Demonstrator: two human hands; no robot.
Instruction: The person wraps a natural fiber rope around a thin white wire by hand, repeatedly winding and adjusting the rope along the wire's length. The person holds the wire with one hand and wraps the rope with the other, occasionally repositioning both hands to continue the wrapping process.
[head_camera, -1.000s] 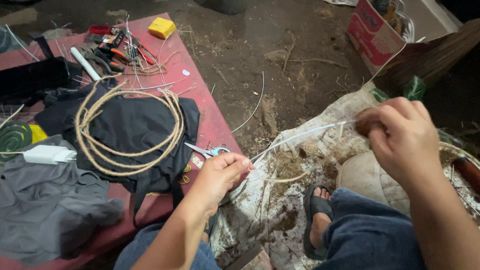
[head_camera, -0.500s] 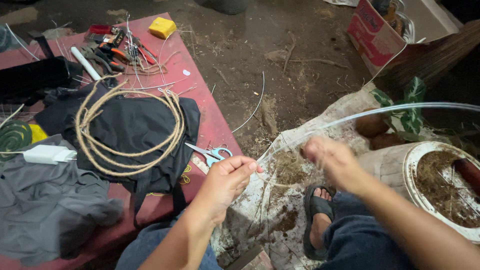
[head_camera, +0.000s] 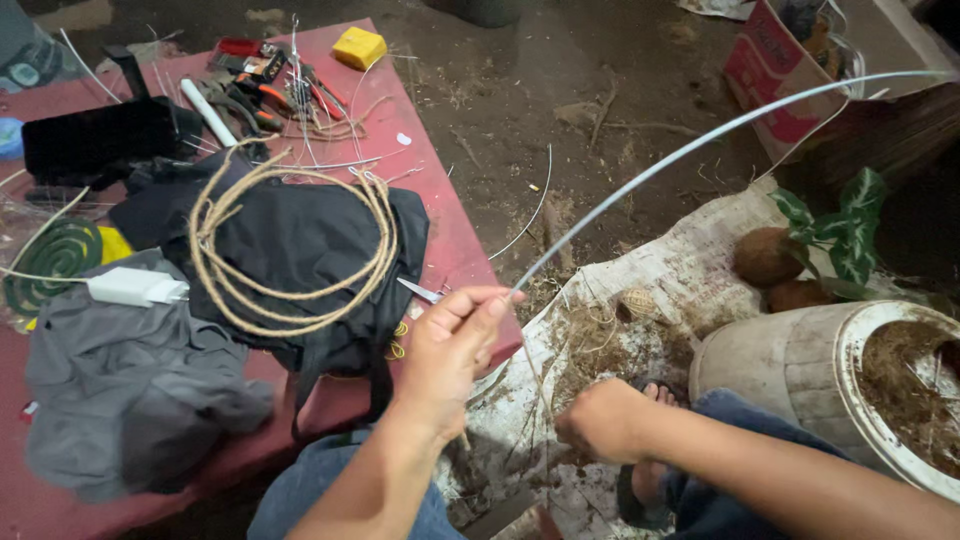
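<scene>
With the left hand (head_camera: 450, 345) pinching the pale wire (head_camera: 700, 145) that arcs to the frame's upper right, and the right hand (head_camera: 605, 420) fisted low at centre, bend gradually, avoiding kinks.

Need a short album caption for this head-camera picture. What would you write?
Left hand pinches a long arching wire while right hand reaches down to the littered sack.

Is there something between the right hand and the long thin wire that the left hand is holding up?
Nothing visible does. The left hand pinches the wire at its lower end; the right hand sits low on the sack, with only loose straw between them.
</scene>
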